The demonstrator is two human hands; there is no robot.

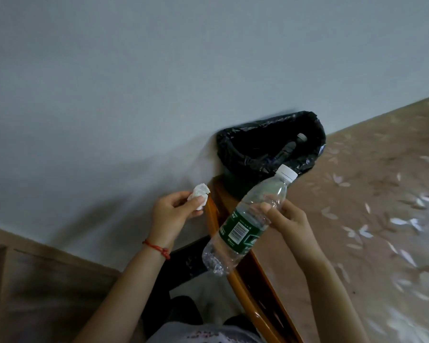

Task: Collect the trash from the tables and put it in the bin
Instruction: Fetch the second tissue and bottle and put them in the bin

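Bare forearms reach up from the bottom of the frame, the left one wearing a red string bracelet point(157, 248) at the wrist. The left hand point(170, 214) is closed around a crumpled white tissue point(199, 194), pinched between thumb and fingertips so that most of the wad sticks out above the grip. The right hand point(286, 217) is wrapped around a clear plastic water bottle point(245, 225), holding it on the upper body just above the green label. The bottle looks empty and lies tilted: its white cap points up and away from the grip, its crinkled base hangs down and toward the person. Beyond the cap, a short way past both hands, stands the bin point(270, 147), lined with a black plastic bag, set on the floor against a pale wall point(134, 82); something dark already lies inside, too dim to identify. Below the bottle and between the two hands runs an orange-brown wooden rail point(248, 278), part of some furniture. Patterned brown flooring point(369, 194) spreads to the right of the right hand.
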